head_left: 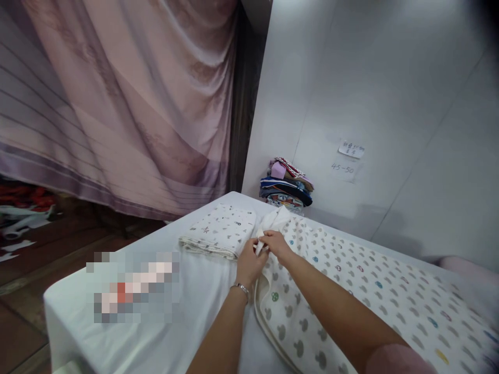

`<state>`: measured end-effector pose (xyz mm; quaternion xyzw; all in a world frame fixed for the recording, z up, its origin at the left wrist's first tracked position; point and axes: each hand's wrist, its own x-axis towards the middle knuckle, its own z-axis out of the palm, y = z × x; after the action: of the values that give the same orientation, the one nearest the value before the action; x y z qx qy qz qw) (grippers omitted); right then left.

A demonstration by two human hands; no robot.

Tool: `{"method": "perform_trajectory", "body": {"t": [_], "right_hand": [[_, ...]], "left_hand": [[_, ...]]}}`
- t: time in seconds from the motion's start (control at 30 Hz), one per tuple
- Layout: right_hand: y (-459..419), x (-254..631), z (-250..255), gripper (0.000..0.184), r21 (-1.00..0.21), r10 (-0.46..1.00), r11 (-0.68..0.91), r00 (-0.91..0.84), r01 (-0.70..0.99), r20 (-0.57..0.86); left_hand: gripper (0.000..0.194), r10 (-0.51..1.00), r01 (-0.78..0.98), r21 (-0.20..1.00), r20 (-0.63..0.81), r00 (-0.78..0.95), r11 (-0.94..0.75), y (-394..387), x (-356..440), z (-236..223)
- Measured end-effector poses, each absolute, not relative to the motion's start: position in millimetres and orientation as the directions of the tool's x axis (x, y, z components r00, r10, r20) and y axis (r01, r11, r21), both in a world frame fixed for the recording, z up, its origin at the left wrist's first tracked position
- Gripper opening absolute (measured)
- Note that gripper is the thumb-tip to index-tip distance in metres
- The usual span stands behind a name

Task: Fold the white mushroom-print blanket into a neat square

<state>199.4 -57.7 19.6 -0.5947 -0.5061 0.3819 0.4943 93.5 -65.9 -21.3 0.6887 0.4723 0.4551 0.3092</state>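
A white blanket (343, 259) printed with grey mushroom shapes and a few coloured ones is spread over the right half of the table. Its far left corner is turned up, showing plain white cloth. My left hand (249, 259) and my right hand (277, 247) meet at that corner, fingers closed on a small piece of the white cloth. The fingertips overlap, so the exact grip is partly hidden. Just left of my hands lies a folded cloth (218, 228) with small scattered prints.
The table has a white cover (156, 337); a blurred-out object (136, 283) lies at its left. Behind the far edge, a stack of folded clothes (286, 184) stands against the grey wall (390, 104). A pink curtain (156, 104) hangs on the left.
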Motion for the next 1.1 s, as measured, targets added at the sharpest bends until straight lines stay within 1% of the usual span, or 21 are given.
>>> {"method": "perform_trajectory", "body": {"t": [0.1, 0.13, 0.17, 0.23, 0.33, 0.4, 0.47, 0.53, 0.57, 0.63, 0.7, 0.77, 0.8, 0.87, 0.93, 1.03, 1.1], "right_hand": [[-55, 195, 20, 0.024, -0.964, 0.983, 0.036, 0.165, 0.263, 0.081], [-55, 192, 20, 0.022, -0.962, 0.987, 0.045, 0.139, 0.268, 0.085], [-57, 189, 20, 0.018, -0.962, 0.99, 0.052, 0.109, 0.267, 0.084], [-61, 185, 19, 0.009, -0.965, 0.996, 0.049, 0.059, 0.256, 0.066], [-71, 190, 12, 0.026, -0.971, 0.999, -0.015, 0.033, 0.24, -0.007], [-80, 203, 5, 0.027, -0.968, 0.996, -0.084, 0.04, 0.235, -0.076], [-90, 224, -3, 0.022, -0.96, 0.987, -0.158, 0.072, 0.23, -0.146], [-98, 249, -9, 0.017, -0.948, 0.971, -0.229, 0.125, 0.22, -0.206], [-101, 262, -11, 0.016, -0.942, 0.961, -0.26, 0.155, 0.211, -0.23], [-104, 287, -14, 0.015, -0.933, 0.938, -0.309, 0.223, 0.183, -0.267], [-102, 307, -16, 0.015, -0.93, 0.913, -0.34, 0.289, 0.144, -0.289], [-97, 322, -16, 0.014, -0.93, 0.893, -0.353, 0.336, 0.106, -0.301], [-94, 328, -16, 0.014, -0.93, 0.884, -0.356, 0.355, 0.091, -0.304], [-84, 336, -17, 0.014, -0.929, 0.866, -0.362, 0.394, 0.073, -0.307], [-73, 342, -19, 0.012, -0.929, 0.848, -0.363, 0.437, 0.067, -0.3], [-53, 349, -25, 0.011, -0.933, 0.821, -0.353, 0.501, 0.069, -0.273], [-37, 356, -29, 0.016, -0.94, 0.804, -0.33, 0.547, 0.086, -0.232]], "left_hand": [[0.016, 0.947, 0.499, 0.811, 0.312, 0.07, -0.304, -63, 93, -21], [0.013, 0.95, 0.515, 0.807, 0.308, 0.047, -0.287, -61, 91, -20], [0.015, 0.95, 0.513, 0.812, 0.31, 0.028, -0.28, -59, 88, -19], [0.023, 0.943, 0.465, 0.841, 0.33, -0.036, -0.277, -53, 78, -13], [0.028, 0.915, 0.348, 0.902, 0.342, -0.213, -0.255, -45, 58, -2], [0.029, 0.896, 0.289, 0.928, 0.323, -0.304, -0.236, -41, 44, 1], [0.03, 0.892, 0.287, 0.93, 0.319, -0.319, -0.23, -42, 36, -2], [0.028, 0.907, 0.335, 0.907, 0.344, -0.244, -0.254, -50, 34, -11], [0.026, 0.914, 0.367, 0.883, 0.37, -0.167, -0.291, -57, 35, -16], [0.021, 0.893, 0.42, 0.799, 0.445, 0.071, -0.432, -75, 40, -25], [0.019, 0.784, 0.412, 0.669, 0.495, 0.375, -0.619, -96, 45, -31], [0.019, 0.616, 0.345, 0.544, 0.461, 0.638, -0.765, -114, 50, -34], [0.018, 0.548, 0.317, 0.501, 0.427, 0.719, -0.805, -121, 51, -34], [0.017, 0.498, 0.309, 0.46, 0.378, 0.781, -0.833, -130, 52, -34], [0.018, 0.527, 0.329, 0.476, 0.373, 0.764, -0.815, -131, 52, -34], [0.026, 0.582, 0.304, 0.576, 0.391, 0.713, -0.759, -126, 49, -35], [0.029, 0.62, 0.266, 0.66, 0.384, 0.685, -0.703, -122, 46, -35]]}}
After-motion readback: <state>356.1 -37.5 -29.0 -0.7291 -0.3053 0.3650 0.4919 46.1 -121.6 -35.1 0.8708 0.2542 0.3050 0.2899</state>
